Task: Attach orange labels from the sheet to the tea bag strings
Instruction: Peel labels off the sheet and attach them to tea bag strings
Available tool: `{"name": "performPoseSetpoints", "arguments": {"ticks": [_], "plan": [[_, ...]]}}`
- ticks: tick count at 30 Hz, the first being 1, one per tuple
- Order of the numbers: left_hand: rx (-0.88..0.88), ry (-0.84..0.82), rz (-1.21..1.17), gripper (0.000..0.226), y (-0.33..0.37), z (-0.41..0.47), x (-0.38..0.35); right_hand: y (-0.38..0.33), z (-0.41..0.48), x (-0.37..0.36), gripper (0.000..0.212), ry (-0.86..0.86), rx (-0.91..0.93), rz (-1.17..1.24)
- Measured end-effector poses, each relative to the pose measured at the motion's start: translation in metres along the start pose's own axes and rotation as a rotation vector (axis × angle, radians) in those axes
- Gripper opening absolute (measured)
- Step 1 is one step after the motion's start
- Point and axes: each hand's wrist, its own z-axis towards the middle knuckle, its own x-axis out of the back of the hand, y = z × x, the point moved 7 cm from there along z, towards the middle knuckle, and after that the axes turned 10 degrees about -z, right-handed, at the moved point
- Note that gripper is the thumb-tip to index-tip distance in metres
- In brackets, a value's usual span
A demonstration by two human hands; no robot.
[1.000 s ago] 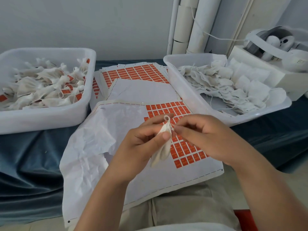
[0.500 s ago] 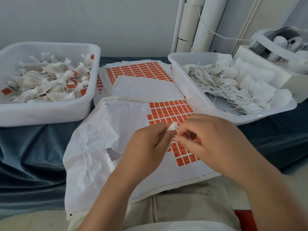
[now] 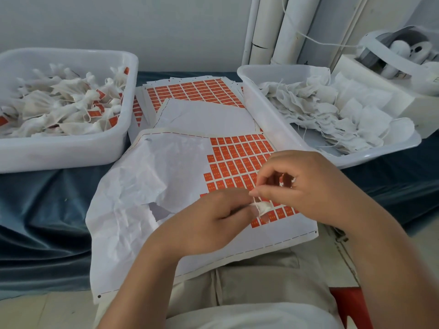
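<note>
A label sheet (image 3: 180, 167) lies over my lap, its left half peeled to crumpled white backing, with rows of orange labels (image 3: 240, 153) on its right half. My left hand (image 3: 213, 222) grips a small white tea bag (image 3: 262, 207) just above the sheet's lower right part; most of the bag is hidden in my fingers. My right hand (image 3: 301, 186) pinches the bag's thin white string (image 3: 254, 198) between thumb and forefinger, right beside my left fingertips.
A white tub (image 3: 71, 148) at the left holds tea bags with orange labels on them. Another white tub (image 3: 280, 129) at the right holds unlabelled tea bags. More label sheets (image 3: 190, 91) lie between the tubs. A blue cloth (image 3: 35, 210) covers the table.
Both hands have dropped lower toward the sheet. The tea bag, upright in my left fingers a second ago, now lies low and mostly hidden, and my right fingers have closed on its string.
</note>
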Motion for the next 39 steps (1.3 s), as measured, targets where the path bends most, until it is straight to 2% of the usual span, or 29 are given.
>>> {"name": "performPoseSetpoints", "arguments": {"ticks": [3, 6, 8, 13, 16, 22, 26, 28, 30, 32, 35, 37, 39], "plan": [[-0.001, 0.005, -0.137, 0.038, 0.002, 0.000, 0.001, 0.008, 0.001, -0.003, 0.008, -0.003, -0.040, 0.107], [-0.069, 0.091, -0.200, 0.036, 0.005, 0.003, 0.009, 0.007, 0.001, -0.004, 0.003, -0.019, -0.021, 0.159], [-0.072, 0.156, -0.267, 0.034, 0.002, 0.003, 0.016, 0.006, 0.000, -0.002, 0.008, -0.009, -0.003, 0.200], [-0.061, 0.230, -0.364, 0.033, -0.003, -0.001, 0.025, -0.002, -0.001, 0.005, 0.009, 0.107, 0.038, 0.181], [-0.061, 0.211, -0.437, 0.034, 0.000, -0.003, 0.025, -0.005, -0.001, 0.007, 0.008, 0.157, 0.043, 0.182], [0.032, 0.261, -0.486, 0.042, -0.009, -0.006, 0.029, -0.014, -0.002, 0.004, 0.010, 0.145, 0.102, 0.082], [0.055, 0.282, -0.379, 0.052, -0.013, -0.004, 0.032, -0.018, -0.003, 0.003, 0.009, 0.153, 0.117, -0.002], [0.062, 0.277, -0.379, 0.050, -0.015, -0.004, 0.031, -0.018, -0.002, 0.002, 0.011, 0.174, 0.110, -0.006], [0.075, 0.289, -0.412, 0.043, -0.013, -0.005, 0.030, -0.014, -0.001, -0.002, 0.011, 0.175, 0.062, 0.090], [0.088, 0.293, -0.471, 0.040, -0.012, -0.005, 0.028, -0.004, 0.001, -0.010, 0.012, 0.125, -0.045, 0.290], [0.120, 0.328, -0.573, 0.050, -0.016, -0.004, 0.025, 0.009, 0.003, -0.027, 0.020, 0.033, -0.188, 0.577], [0.127, 0.345, -0.661, 0.051, -0.016, -0.003, 0.024, 0.015, 0.004, -0.038, 0.026, -0.044, -0.263, 0.774], [0.121, 0.332, -0.716, 0.041, -0.015, -0.001, 0.022, 0.013, 0.005, -0.049, 0.027, -0.164, -0.274, 0.951]]}}
